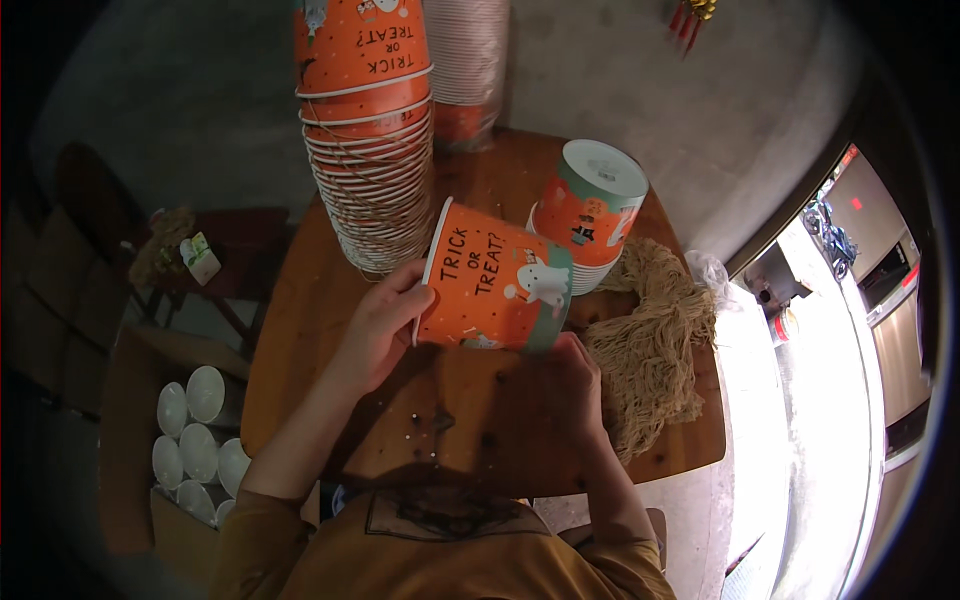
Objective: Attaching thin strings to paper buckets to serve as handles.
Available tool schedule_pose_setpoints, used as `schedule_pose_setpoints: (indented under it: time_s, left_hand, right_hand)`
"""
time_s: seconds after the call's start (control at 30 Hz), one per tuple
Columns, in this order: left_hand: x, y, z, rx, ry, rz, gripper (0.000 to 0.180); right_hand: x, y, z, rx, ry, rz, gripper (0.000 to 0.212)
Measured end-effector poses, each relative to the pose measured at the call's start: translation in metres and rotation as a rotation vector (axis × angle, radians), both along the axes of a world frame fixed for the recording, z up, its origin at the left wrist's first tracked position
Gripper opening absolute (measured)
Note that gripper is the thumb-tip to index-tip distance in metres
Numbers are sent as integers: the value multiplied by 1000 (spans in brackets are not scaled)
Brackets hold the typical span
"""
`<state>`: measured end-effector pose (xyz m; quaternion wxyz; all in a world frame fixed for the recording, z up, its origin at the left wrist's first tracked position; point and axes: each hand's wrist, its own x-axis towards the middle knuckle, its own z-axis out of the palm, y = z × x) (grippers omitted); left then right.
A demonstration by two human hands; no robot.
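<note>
An orange paper bucket (495,300) with a green band, a white ghost and dark lettering lies tipped on its side above the table. My left hand (385,325) grips it at the white rim, thumb on the outside. Close by the bucket's base is my right hand (572,385), its fingers curled closed in shadow; whatever they hold is hidden. Beyond the left hand rises a tall stack of nested orange buckets (370,190) with strands of string around it. A shorter stack of upside-down buckets (590,215) stands past the right hand, beside a bundle of tan string (655,360).
The wooden table (420,430) has rounded corners. Behind stands another tall stack (465,50) wrapped in clear plastic. At lower left, a cardboard box (130,440) holds several white cups (200,450). A small dark red table (245,240) stands farther left; a bright doorway (810,420) is at right.
</note>
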<state>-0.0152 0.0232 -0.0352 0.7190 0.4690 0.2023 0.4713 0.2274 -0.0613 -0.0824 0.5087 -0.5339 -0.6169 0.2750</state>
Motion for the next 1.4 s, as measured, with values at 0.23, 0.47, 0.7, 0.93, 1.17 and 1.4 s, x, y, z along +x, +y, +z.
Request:
schedule_pose_setpoints:
  time_s: [0.23, 0.47, 0.7, 0.93, 1.17, 1.4]
  left_hand:
    - [-6, 1, 7, -54, 2, -77, 41]
    - [-20, 0, 7, 34, 201, -61, 42]
    - [-25, -1, 9, 86, 333, -77, 32]
    - [-22, 11, 11, 17, 377, -204, 25]
    - [-1, 11, 34, -76, 533, -348, 25]
    - [20, 10, 29, 69, 699, -385, 24]
  right_hand:
    - [-6, -2, -4, -146, 132, 3, 12]
    - [-24, -7, 15, -379, 681, 32, 10]
    - [-15, -6, 3, -399, 674, 95, 6]
    - [-17, -6, -9, -493, 904, 156, 5]
    - [-19, -1, -38, -579, 829, 116, 7]
    - [-39, -16, 9, 246, -117, -131, 33]
